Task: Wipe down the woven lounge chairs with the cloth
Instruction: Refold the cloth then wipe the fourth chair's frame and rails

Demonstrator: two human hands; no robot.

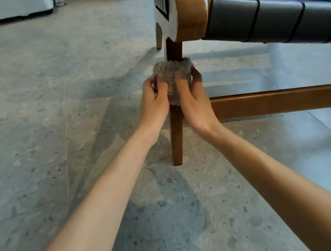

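Speckled stone floor point(26, 104). We find left hand point(153, 103) and right hand point(194, 101) gripping the cloth point(171, 74) around the chair leg point(176, 141). Cloth judged soft, light; leg rigid.

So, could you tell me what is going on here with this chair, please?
A person is wiping a wooden chair leg with a grey cloth. The left hand and right hand both grip the cloth, which is wrapped around the leg about halfway up, below the dark woven seat. The leg's foot stands on the stone floor.
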